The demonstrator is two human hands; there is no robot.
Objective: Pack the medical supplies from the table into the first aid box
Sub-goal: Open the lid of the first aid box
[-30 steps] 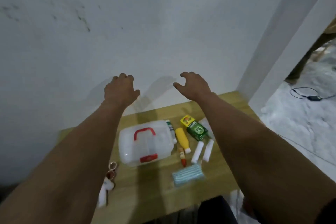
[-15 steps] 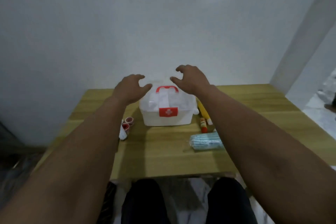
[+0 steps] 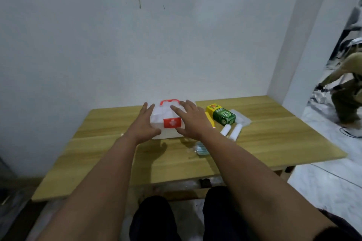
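Arms reach straight out, both hands flanking the first aid box (image 3: 170, 121) on the table (image 3: 274, 143). Left hand (image 3: 144, 123) lies flat with straight fingers along the box's left side; right hand (image 3: 191, 120) spreads wide over its lid and front, fingers relaxed, gripping nothing. Right of that hand sit a green carton (image 3: 223, 116) and 2 white rolls (image 3: 231, 131). Its wrist hides most of a yellow bottle (image 3: 209, 119) and a blue mask pack (image 3: 200, 149). Whether the palms touch the box is unclear.
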